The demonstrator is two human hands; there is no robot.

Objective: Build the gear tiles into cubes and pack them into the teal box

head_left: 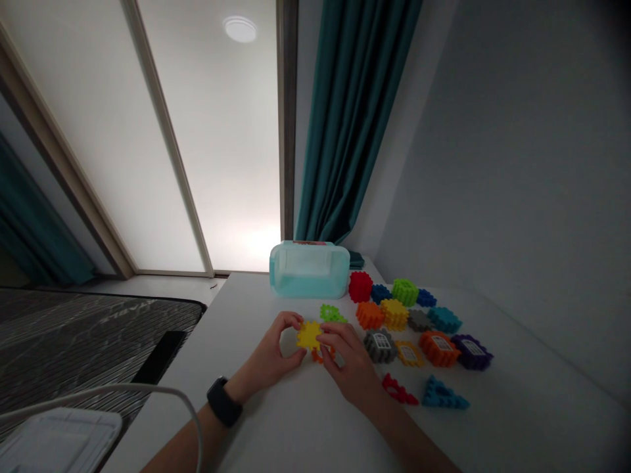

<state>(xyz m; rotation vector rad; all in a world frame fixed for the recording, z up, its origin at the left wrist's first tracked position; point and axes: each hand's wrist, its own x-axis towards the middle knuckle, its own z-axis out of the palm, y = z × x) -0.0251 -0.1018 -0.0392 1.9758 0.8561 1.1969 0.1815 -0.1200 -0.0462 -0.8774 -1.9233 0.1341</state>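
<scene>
Between my two hands is a yellow toothed block [309, 336], a flat square piece with notched edges. My left hand [276, 347] grips its left side with thumb and fingers. On its right side, the fingers of my right hand [346, 357] pinch it. An orange toothed piece [323, 355] shows just below the yellow one, partly hidden by it and my right fingers; I cannot tell whether they are joined. A light green notched piece [332, 313] lies on the table just beyond my hands.
Stacked toothed blocks stand right of my hands, among them a grey stack [380, 346] and a red one [360, 286]. A red triangle [399, 389] and a blue triangle [444, 394] lie nearer me. Behind is a clear teal bin [309, 269]. A white cable [148, 387] crosses the lower left.
</scene>
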